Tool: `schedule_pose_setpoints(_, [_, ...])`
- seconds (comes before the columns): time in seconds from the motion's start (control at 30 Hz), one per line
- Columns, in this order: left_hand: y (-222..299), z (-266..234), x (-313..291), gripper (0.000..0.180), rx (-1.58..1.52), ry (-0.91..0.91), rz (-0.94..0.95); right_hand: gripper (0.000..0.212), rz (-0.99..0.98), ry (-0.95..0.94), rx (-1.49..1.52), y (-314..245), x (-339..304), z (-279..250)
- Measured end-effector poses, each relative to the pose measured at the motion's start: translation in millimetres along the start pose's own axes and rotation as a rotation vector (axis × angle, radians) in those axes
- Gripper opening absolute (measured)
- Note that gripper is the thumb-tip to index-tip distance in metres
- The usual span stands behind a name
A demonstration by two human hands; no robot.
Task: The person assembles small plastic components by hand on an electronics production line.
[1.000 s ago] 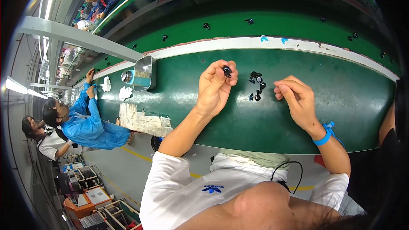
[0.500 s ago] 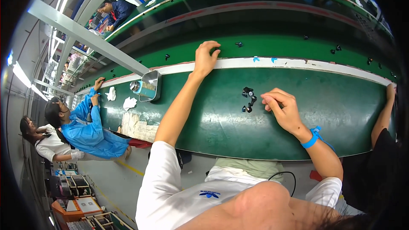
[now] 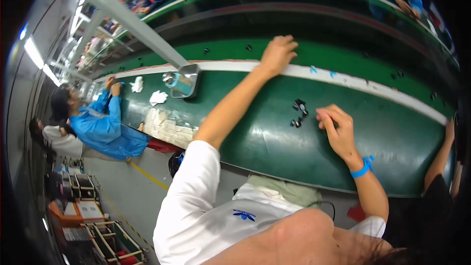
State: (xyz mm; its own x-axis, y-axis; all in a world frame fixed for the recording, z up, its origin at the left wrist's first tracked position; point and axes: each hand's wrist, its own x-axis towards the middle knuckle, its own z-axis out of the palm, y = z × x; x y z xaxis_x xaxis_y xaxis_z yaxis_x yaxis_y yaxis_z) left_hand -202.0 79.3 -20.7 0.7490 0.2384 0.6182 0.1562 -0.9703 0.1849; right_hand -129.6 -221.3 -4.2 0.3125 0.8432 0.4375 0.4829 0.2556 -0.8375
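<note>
My left hand (image 3: 279, 54) reaches across the white rail over the far green belt, its fingers apart and slightly blurred. Nothing shows in it. Over the near green tabletop, my right hand (image 3: 339, 128) is closed loosely, thumb and fingertips drawn together. Whatever it may hold is hidden. Just left of it lies a small cluster of glossy black pieces (image 3: 300, 106), rounded like earbuds, several with pale or shiny spots. A similar black piece (image 3: 248, 48) rests on the belt left of my left hand.
A metal bin (image 3: 190, 79) holding a jar-like container stands by the rail, near white crumpled tissues (image 3: 158, 98). A slanted grey post (image 3: 130, 22) rises behind it. A co-worker in blue (image 3: 103, 130) sits left; another person's arm (image 3: 442, 152) rests at the right edge.
The view has turned, shifting the scene. My left hand has moved right along the rail toward the blue tape marks. Belt pieces have travelled left; my right hand stays near the cluster.
</note>
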Motion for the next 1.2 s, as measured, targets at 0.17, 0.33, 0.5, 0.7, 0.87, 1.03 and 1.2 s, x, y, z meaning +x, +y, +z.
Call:
schedule_pose_setpoints(0.17, [62, -53, -32, 0.023, -0.348, -0.094, -0.139, 0.015, 0.097, 0.056, 0.049, -2, 11, 1])
schedule_pose_setpoints(0.33, [113, -72, -72, 0.022, -0.383, -0.221, -0.061, 0.016, 0.145, 0.077, 0.090, 6, 8, -1])
schedule_pose_setpoints(0.5, [118, -62, -85, 0.024, -0.271, -0.208, -0.063, 0.015, 0.172, 0.043, 0.069, 9, 4, 1])
schedule_pose_setpoints(0.7, [115, -65, -82, 0.028, -0.557, -0.129, -0.303, 0.019, 0.179, -0.001, 0.024, 11, 7, 1])
schedule_pose_setpoints(0.87, [131, -74, -88, 0.037, -0.996, -0.066, -0.401, 0.034, 0.011, -0.012, 0.015, -3, 9, 9])
schedule_pose_setpoints(1.03, [149, -74, -93, 0.041, -1.279, -0.209, -0.536, 0.026, -0.218, 0.042, -0.194, -4, 4, 9])
schedule_pose_setpoints(1.2, [150, -75, -97, 0.034, -1.255, -0.234, -0.495, 0.019, -0.180, 0.032, -0.125, -12, 3, 8])
